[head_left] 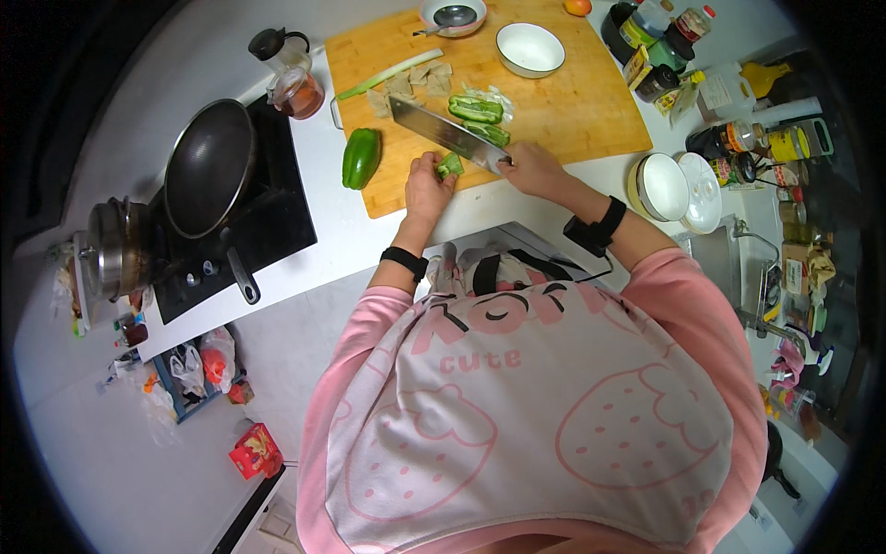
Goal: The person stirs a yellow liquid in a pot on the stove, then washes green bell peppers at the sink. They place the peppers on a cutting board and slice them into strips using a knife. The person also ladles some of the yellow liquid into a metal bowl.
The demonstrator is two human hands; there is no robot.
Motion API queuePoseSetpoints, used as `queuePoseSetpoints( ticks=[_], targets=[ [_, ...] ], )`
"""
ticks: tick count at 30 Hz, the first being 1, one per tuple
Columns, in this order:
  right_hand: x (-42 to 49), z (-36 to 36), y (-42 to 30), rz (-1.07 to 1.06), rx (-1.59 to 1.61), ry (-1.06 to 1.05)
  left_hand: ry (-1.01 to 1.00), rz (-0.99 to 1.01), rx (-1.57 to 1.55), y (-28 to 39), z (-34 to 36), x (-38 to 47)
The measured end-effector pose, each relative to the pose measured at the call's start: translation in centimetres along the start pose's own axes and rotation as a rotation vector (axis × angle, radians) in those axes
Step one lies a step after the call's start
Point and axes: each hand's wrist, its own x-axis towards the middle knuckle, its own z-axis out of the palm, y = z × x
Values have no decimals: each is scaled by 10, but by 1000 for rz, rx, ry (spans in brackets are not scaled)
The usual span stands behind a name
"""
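Note:
My right hand (531, 170) grips the handle of a cleaver (443, 133), whose broad blade slants up and left over the wooden cutting board (581, 114). Between the fingers of my left hand (427, 183) is a small piece of green pepper (450, 164), close to the board's front edge. Beyond the blade lie a hollow pepper half (476, 109) and another cut pepper piece (488, 131), with pale chopped bits (509, 104) beside them. A whole green pepper (361, 158) rests at the board's left edge. Behind the blade are flat beige slices (419, 79) and a green onion stalk (394, 73).
A white bowl (530, 50) and a bowl with a ladle (454, 16) stand on the board's far part. Left is a wok (210, 168) on the black cooktop (277, 208), near a glass pitcher (296, 91). Stacked bowls (661, 187) and several bottles (682, 34) line the right.

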Motion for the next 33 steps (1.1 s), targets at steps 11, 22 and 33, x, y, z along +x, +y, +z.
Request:
queuePoseSetpoints(
  ticks=[11, 22, 33],
  targets=[
    [16, 17, -16, 8, -76, -44, -30, 6, -38, -3, 6, -4],
    [6, 12, -4, -52, 18, 17, 37, -37, -140, -9, 10, 0],
    [16, 11, -19, 68, -44, -174, 8, 15, -123, -12, 13, 6]
  ],
)
